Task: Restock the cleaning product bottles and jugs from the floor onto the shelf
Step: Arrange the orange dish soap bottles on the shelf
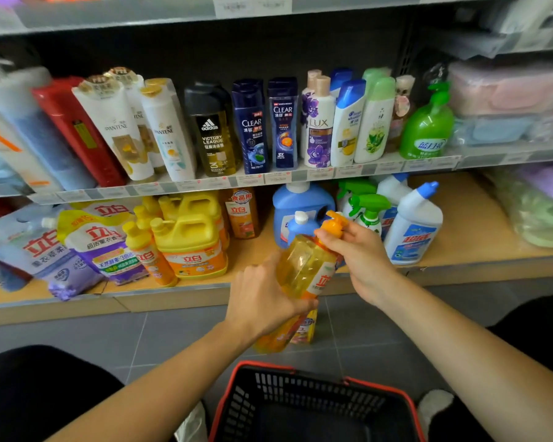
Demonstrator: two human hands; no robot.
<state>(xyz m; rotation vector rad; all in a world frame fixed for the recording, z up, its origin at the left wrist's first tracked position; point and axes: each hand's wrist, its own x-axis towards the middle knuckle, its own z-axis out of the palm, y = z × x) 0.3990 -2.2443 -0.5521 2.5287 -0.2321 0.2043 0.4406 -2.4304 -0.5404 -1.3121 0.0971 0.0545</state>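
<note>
The left hand [262, 301] wraps the yellow bottle [304, 269]; the right hand [361, 253] pinches its orange pump [334, 224]. Near the shelf [460, 224] front edge, it could knock the blue jug [288, 202] over.

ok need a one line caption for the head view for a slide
Restocking: left hand grips the body of a yellow pump bottle, right hand its neck, before the stocked bottom shelf

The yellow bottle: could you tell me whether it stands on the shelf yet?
No, the left hand and right hand hold the yellow bottle tilted in front of the shelf.
</note>
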